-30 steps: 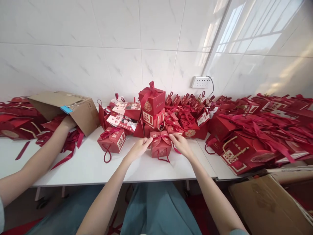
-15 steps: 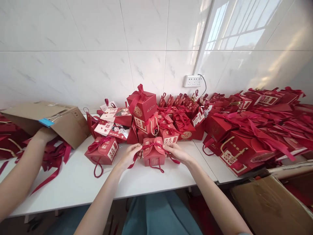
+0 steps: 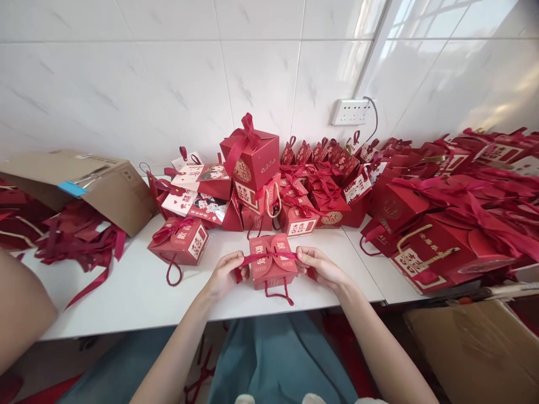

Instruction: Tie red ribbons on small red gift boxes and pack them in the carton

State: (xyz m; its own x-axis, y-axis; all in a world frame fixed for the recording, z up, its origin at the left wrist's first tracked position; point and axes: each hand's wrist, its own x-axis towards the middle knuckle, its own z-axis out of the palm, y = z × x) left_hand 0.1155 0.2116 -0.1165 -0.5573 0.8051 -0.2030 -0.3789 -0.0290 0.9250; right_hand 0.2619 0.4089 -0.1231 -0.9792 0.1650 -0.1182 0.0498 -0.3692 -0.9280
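Note:
A small red gift box (image 3: 273, 276) with pale lettering stands on the white table in front of me. A dark red ribbon (image 3: 261, 257) runs taut across its closed top, with a small knot near the middle. My left hand (image 3: 227, 273) pinches the ribbon on the left side, and my right hand (image 3: 323, 266) pinches it on the right. Loose ribbon hangs from both hands, partly hidden by the fingers. A twisted cord handle (image 3: 281, 295) droops down the near side. Left of my hands sits another red box (image 3: 180, 242) with a ribbon on its lid.
Stacked red boxes (image 3: 252, 160) stand behind, near the wall. A large pile of ribboned boxes (image 3: 455, 224) fills the right. At left, a tilted carton (image 3: 126, 191) leans over loose ribbons (image 3: 80, 238). Another person's arm (image 3: 25, 306) is at the left edge. A power strip (image 3: 351, 112) hangs on the wall.
The ribbon is drawn straighter across the box, and my hands are slightly farther apart. The other person's arm has pulled back from the carton. My view has tipped downward.

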